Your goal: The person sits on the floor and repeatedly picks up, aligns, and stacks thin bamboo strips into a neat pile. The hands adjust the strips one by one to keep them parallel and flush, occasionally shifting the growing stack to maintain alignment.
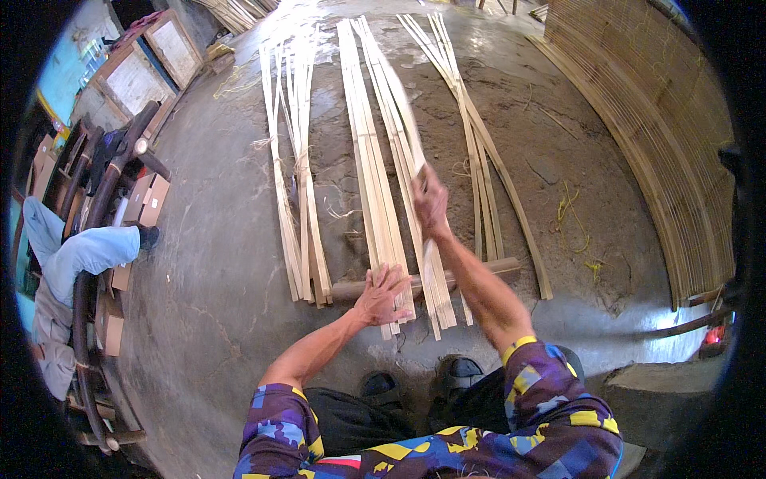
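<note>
Long pale bamboo strips (369, 172) lie side by side in the middle, their near ends over a brown bamboo pole (501, 271). My left hand (381, 297) rests flat on these near ends, fingers spread. Farther out and to the right, my right hand (431, 201) is closed around a bamboo strip (404, 108), which is slightly blurred and slants away from me. More strips (437, 291) reach toward my feet beneath my right forearm. Part of the pole is hidden under the strips and that forearm.
Loose strips lie to the left (282, 203) and, crossing each other, to the right (488, 144). A slatted bamboo screen (638, 136) stands at the far right. On the left, a person's leg (100, 249) shows by a bamboo bench (82, 319) and cardboard boxes (147, 199).
</note>
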